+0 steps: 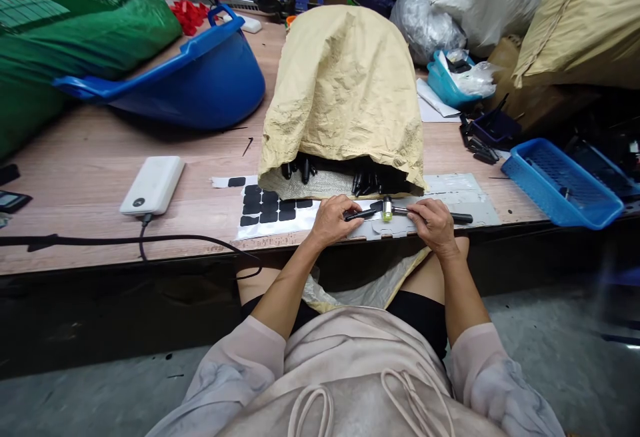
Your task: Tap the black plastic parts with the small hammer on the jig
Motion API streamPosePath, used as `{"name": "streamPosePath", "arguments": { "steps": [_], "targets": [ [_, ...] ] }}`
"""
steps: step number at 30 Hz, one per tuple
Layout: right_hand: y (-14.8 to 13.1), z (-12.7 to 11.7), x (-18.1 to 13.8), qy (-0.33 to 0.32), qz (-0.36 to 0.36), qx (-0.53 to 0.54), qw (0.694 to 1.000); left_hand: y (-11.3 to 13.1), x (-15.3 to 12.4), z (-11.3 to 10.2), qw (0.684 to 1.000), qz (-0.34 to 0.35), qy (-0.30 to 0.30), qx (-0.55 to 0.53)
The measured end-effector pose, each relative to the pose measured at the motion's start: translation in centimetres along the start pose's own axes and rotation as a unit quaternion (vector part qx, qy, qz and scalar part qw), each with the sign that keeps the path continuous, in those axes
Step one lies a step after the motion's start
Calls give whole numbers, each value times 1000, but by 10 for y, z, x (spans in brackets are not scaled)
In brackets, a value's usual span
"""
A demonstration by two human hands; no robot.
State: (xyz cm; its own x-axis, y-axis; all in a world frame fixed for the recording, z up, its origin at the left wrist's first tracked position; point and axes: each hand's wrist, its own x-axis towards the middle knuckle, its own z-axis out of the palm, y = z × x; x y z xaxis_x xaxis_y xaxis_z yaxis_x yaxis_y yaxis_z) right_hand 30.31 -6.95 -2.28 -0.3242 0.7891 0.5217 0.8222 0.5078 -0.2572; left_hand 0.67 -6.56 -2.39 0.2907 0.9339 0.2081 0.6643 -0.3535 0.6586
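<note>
A pale pink top point(350, 370) fills the bottom of the head view. Above it, at the bench point(90, 164) edge, the left hand point(333, 220) pinches a thin black part point(361, 213). The right hand point(435, 224) is closed around the handle of a small hammer point(389, 209), and its yellow-green head meets the tip of the part. Just behind lies an open tan sack point(345, 90) with more black parts point(367, 182) in its mouth.

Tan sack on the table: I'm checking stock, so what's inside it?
Only black pen-like parts show at the open mouth of the tan sack. The sack covers everything deeper, so how many it holds cannot be seen.
</note>
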Motion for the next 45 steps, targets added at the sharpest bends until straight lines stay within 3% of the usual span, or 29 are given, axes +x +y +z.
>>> {"name": "streamPosePath", "arguments": {
  "steps": [9, 13, 16, 18, 21, 24, 26, 29, 31, 33, 35, 37, 40, 42, 45],
  "targets": [
    [-5, 4, 0, 5, 8, -27, 1000, 3, 0, -1, 1000, 8, 0, 26],
    [-5, 5, -2, 2, 16, -34, 999, 24, -28, 0, 996, 88, 10, -13],
    [-5, 7, -3, 3, 19, -34, 999, 34, -61, 16, 983, 146, -70, -87],
    [-5, 7, -3, 3, 21, -34, 999, 30, -78, 36, 981, 116, -120, -96],
    [-5, 8, -3, 9, 17, -40, 999, 11, -89, 71, 983, -27, -172, -62],
    [-5, 8, -3, 14, 14, -47, 999, -6, -88, 97, 964, -140, -222, -27],
    [-6, 8, -3, 10, 17, -49, 999, -7, -87, 103, 957, -148, -249, -22],
    [-6, 8, -3, 5, 22, -43, 999, 8, -89, 95, 964, -52, -258, -29],
    [-6, 8, -3, 7, 22, -39, 999, 23, -89, 80, 974, 51, -218, -34],
    [-5, 8, -3, 10, 17, -38, 999, 35, -81, 58, 984, 120, -129, -32],
    [-5, 8, -3, 15, 13, -40, 999, 38, -64, 31, 994, 111, 0, -21],
    [-6, 9, -3, 16, 16, -42, 999, 29, -37, 3, 990, 22, 142, 10],
    [-6, 9, -3, 10, 25, -43, 999, 2, 6, -32, 952, -148, 259, 74],
    [-7, 9, -3, 6, 29, -41, 999, -17, 27, -46, 925, -238, 275, 109],
    [-7, 8, -3, 3, 31, -39, 999, -35, 42, -54, 907, -328, 235, 124]
  ]
}}
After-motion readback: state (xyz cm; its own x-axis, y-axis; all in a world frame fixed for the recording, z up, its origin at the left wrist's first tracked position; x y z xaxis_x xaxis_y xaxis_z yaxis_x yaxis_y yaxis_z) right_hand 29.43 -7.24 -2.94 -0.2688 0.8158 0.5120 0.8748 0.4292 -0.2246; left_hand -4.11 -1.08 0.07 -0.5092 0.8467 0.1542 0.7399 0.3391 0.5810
